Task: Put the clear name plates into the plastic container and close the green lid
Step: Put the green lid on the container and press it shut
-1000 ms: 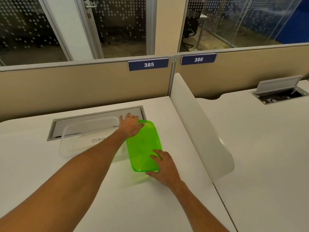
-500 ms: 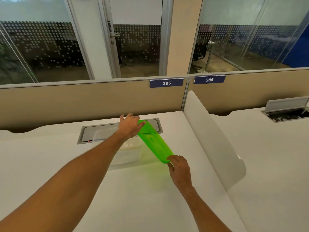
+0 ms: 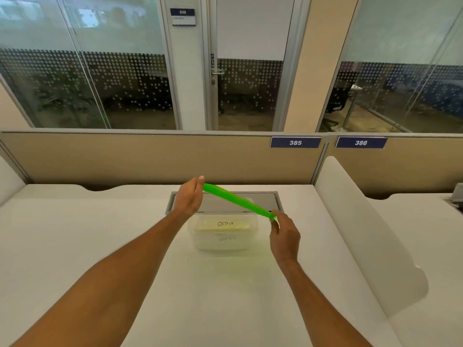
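Name plates (image 3: pixel 223 225) inside plastic container (image 3: pixel 223 242) on desk (image 3: pixel 100 234): count unreadable, one marked OSTRICH. Green lid (image 3: pixel 238 201) tilted above container, pinched by left hand (image 3: pixel 188 198) and right hand (image 3: pixel 284 234) at opposite ends.

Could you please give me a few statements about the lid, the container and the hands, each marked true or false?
1. Both hands hold the green lid, the left hand at its far end and the right hand at its near end. True.
2. The lid is pressed shut on the container. False: it is held tilted in the air above it.
3. The word OSTRICH can be read inside the container. True.
4. The container stands on the desk numbered 386. False: it stands on the desk below the sign 385.
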